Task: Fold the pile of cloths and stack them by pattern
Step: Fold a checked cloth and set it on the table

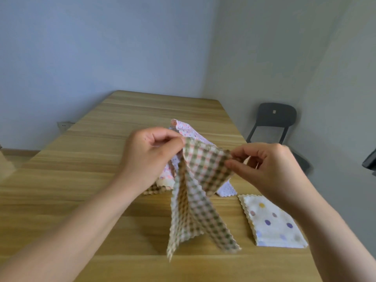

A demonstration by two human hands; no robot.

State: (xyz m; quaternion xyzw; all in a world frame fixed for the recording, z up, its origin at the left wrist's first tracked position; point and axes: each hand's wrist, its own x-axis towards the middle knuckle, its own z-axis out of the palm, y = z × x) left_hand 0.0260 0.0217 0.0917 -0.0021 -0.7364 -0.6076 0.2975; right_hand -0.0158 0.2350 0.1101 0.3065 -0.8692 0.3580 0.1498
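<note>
Head view: checked cloth (203, 180) lifted over the table (81, 169) at centre, pinched along its top edge by the left hand (148, 155) from 9 o'clock and the right hand (270, 169) from 3 o'clock. Thumb and forefinger of each closed on the fabric, other fingers curled. Lower corners hanging toward 6 o'clock. Behind it at 12 o'clock, the loose pile of cloths (189, 131). At 4 o'clock, lying flat on the wood, a folded dotted cloth (272, 222). Farther off at 2 o'clock, a dark chair (272, 123).
</note>
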